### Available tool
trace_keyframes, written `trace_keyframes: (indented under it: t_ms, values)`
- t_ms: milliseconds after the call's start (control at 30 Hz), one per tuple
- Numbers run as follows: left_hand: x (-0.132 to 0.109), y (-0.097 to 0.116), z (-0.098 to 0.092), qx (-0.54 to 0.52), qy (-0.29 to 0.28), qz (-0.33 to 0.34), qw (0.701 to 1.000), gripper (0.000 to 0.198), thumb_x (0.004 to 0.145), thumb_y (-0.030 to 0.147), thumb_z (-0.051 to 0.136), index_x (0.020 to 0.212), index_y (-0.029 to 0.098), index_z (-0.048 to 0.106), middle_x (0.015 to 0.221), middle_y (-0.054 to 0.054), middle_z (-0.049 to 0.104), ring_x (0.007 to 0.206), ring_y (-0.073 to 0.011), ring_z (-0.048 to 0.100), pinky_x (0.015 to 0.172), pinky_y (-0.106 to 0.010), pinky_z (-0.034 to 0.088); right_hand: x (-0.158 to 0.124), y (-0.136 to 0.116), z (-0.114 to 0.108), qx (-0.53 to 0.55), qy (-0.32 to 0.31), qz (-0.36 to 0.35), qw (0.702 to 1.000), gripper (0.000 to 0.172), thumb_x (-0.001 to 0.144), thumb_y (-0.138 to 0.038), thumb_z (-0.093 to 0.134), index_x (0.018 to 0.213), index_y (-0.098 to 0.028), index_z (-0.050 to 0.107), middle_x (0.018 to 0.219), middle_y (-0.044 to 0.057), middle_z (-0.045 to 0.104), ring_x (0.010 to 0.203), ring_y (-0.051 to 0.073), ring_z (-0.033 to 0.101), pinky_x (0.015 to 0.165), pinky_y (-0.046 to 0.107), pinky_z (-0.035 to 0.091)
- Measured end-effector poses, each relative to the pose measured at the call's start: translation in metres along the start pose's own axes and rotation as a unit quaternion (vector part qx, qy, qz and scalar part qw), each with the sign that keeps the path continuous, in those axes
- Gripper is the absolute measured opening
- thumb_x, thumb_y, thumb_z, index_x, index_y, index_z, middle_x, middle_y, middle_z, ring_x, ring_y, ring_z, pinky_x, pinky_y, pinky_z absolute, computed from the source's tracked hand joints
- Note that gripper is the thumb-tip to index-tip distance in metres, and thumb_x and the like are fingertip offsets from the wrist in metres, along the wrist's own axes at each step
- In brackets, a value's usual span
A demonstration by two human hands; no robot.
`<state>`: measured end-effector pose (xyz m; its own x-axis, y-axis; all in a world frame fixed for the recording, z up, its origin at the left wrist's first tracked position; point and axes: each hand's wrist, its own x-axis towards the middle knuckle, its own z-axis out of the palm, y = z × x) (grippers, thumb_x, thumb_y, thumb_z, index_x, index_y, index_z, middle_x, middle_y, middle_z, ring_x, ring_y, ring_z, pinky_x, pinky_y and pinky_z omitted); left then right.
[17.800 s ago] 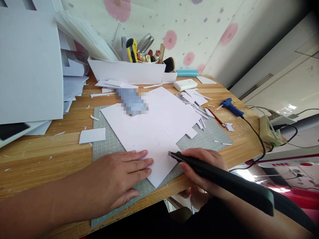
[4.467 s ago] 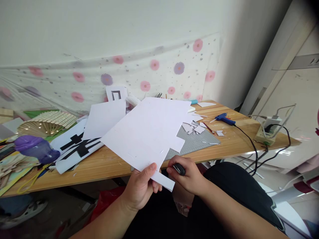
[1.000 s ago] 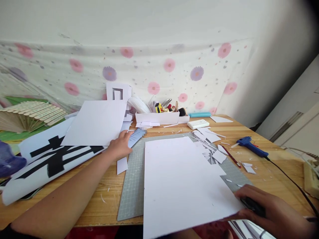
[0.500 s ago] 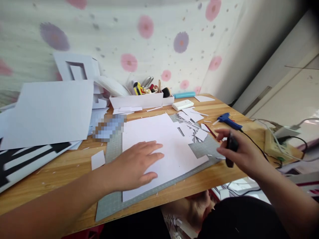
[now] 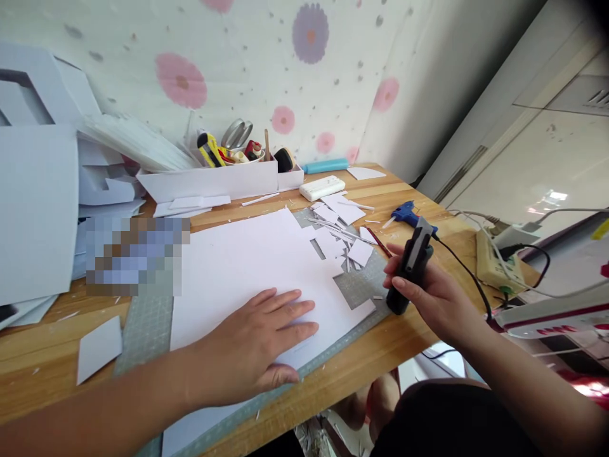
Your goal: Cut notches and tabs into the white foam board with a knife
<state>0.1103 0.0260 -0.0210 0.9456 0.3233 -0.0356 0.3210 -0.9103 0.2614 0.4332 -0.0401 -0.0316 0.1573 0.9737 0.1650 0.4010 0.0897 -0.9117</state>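
Observation:
My left hand [image 5: 259, 339] lies flat with fingers spread on a large white sheet of board [image 5: 238, 266], which has a stepped notch cut out of its right side. Under the sheet is a grey-green cutting mat [image 5: 147, 333]. My right hand [image 5: 440, 295] is closed around a black utility knife [image 5: 410, 273] with a grey upper end, held upright above the mat's right edge. No blade can be made out on it. Several white offcuts [image 5: 360, 252] and thin strips lie in a heap beyond the notch, beside a dark red pencil-like stick [image 5: 378, 241].
A blue glue gun [image 5: 405, 214] with a black cord lies at right, near a power strip [image 5: 499, 257]. Along the wall stand a white tool box [image 5: 209, 182], a white case [image 5: 322, 188] and a turquoise tube [image 5: 326, 166]. White board pieces [image 5: 35, 209] are stacked at left.
The view has shifted right and closer. My right hand has turned the utility knife so its grey end shows and brought it nearer the sheet. My left hand still rests on the sheet.

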Motion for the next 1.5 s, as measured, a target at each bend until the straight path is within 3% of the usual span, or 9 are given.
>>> trace_keyframes:
  t_ms: [200,367,567,667,833,933,1100,1267,1500]
  values:
    - [0.002,0.001,0.001,0.022,0.002,0.004,1.000,0.058,0.088,0.049,0.068,0.139,0.026,0.056,0.153,-0.008,0.048,0.141,-0.0370,0.042,0.114,-0.057,0.035,-0.017,-0.013,-0.006,0.157,-0.011,0.012,0.987,0.078,0.093,-0.039,0.063,0.152,-0.052,0.013,0.115,0.004,0.068,0.067,0.018,0.072,0.057,0.034,0.062]
    - [0.002,0.000,0.003,0.019,0.022,0.013,0.999,0.058,0.088,0.048,0.069,0.138,0.022,0.057,0.151,-0.010,0.049,0.140,-0.0357,0.044,0.115,-0.056,0.035,-0.034,-0.031,-0.007,0.167,-0.071,0.108,0.977,0.034,0.091,-0.047,0.063,0.123,-0.036,0.064,0.117,0.008,0.072,0.078,0.024,0.076,0.063,0.037,0.063]
    - [0.001,-0.002,0.003,0.012,0.039,0.010,0.999,0.064,0.085,0.047,0.072,0.137,0.014,0.057,0.148,-0.017,0.052,0.137,-0.0349,0.048,0.116,-0.051,0.036,-0.027,-0.043,-0.010,0.265,-0.069,0.114,0.955,0.079,0.060,-0.090,0.061,0.118,-0.037,0.068,0.110,0.007,0.077,0.095,0.035,0.075,0.072,0.045,0.063]
    - [0.000,0.000,0.003,0.018,0.038,0.010,0.999,0.063,0.085,0.044,0.073,0.137,0.013,0.058,0.148,-0.017,0.051,0.137,-0.0357,0.047,0.116,-0.052,0.036,-0.016,-0.044,-0.002,0.236,-0.046,0.076,0.968,0.066,0.057,-0.075,0.079,0.110,-0.037,0.068,0.110,0.005,0.077,0.099,0.032,0.073,0.077,0.044,0.062]
    - [0.000,0.003,0.001,0.034,0.028,0.007,0.999,0.059,0.085,0.041,0.072,0.135,0.012,0.059,0.147,-0.017,0.052,0.136,-0.0366,0.048,0.115,-0.054,0.038,-0.007,-0.033,0.018,0.192,0.036,-0.029,0.980,0.035,0.072,-0.053,0.081,0.095,-0.033,0.063,0.066,-0.004,0.060,0.063,0.018,0.063,0.065,0.034,0.057]
    - [0.000,0.003,0.002,0.033,0.027,0.013,0.999,0.058,0.086,0.042,0.072,0.134,0.012,0.060,0.146,-0.017,0.053,0.135,-0.0373,0.049,0.113,-0.054,0.040,-0.014,-0.029,0.019,0.078,0.023,-0.023,0.996,0.035,0.078,-0.061,0.071,0.094,-0.030,0.066,0.075,0.002,0.065,0.069,0.022,0.065,0.065,0.038,0.057]
    - [-0.001,0.001,0.003,0.021,0.039,0.015,0.999,0.057,0.086,0.043,0.071,0.134,0.014,0.060,0.146,-0.017,0.054,0.135,-0.0376,0.049,0.113,-0.055,0.040,-0.022,-0.031,0.026,-0.038,-0.057,-0.042,0.997,0.048,0.085,-0.056,0.066,0.125,-0.030,0.060,0.090,0.005,0.074,0.084,0.027,0.072,0.073,0.039,0.059]
    - [-0.001,0.002,0.001,0.032,0.028,0.023,0.999,0.059,0.086,0.041,0.071,0.136,0.012,0.058,0.148,-0.017,0.052,0.135,-0.0375,0.049,0.113,-0.055,0.040,-0.015,-0.029,0.046,-0.175,-0.056,-0.142,0.973,0.026,0.085,-0.037,0.070,0.108,-0.026,0.066,0.093,0.004,0.078,0.077,0.021,0.074,0.071,0.032,0.061]
    - [-0.008,0.006,0.002,0.055,0.080,0.043,0.994,0.048,0.089,0.040,0.068,0.128,0.013,0.063,0.140,-0.014,0.060,0.130,-0.0309,0.056,0.114,-0.043,0.043,-0.012,-0.031,0.053,-0.177,-0.046,-0.158,0.970,0.033,0.085,-0.026,0.068,0.117,-0.024,0.062,0.100,0.003,0.078,0.082,0.018,0.076,0.074,0.026,0.062]
